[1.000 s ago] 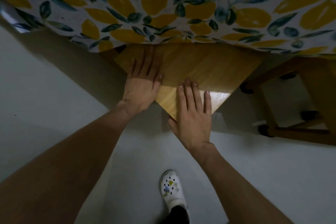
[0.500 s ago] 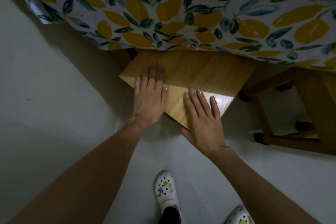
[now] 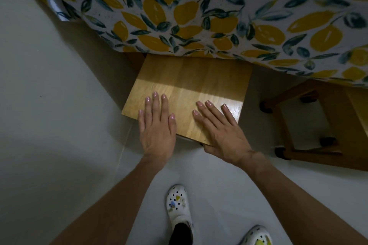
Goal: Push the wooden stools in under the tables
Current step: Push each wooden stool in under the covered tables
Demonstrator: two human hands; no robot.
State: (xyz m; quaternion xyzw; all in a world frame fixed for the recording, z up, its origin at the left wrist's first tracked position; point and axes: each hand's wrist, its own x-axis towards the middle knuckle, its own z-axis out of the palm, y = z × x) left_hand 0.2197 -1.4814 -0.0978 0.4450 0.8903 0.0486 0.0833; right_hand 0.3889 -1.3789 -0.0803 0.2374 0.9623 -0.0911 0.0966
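Note:
A wooden stool (image 3: 191, 85) with a square seat stands partly under the table, its far edge hidden by the hanging lemon-print tablecloth (image 3: 199, 16). My left hand (image 3: 157, 123) lies flat on the seat's near left part, fingers spread, palm over the near edge. My right hand (image 3: 221, 129) rests flat on the near right corner of the seat, thumb hooked under the edge. Neither hand grips anything. A second wooden stool (image 3: 310, 125) stands to the right, its seat mostly under the cloth, legs and rungs showing.
Pale grey floor (image 3: 49, 125) spreads to the left and in front. My two white clogs (image 3: 179, 207) stand on it below the stool. The tablecloth's corner (image 3: 53, 6) hangs at the upper left.
The stool seat has turned from corner-on to nearly square with the table edge. Both hands slid back toward the seat's near edge, and my second foot has come into view.

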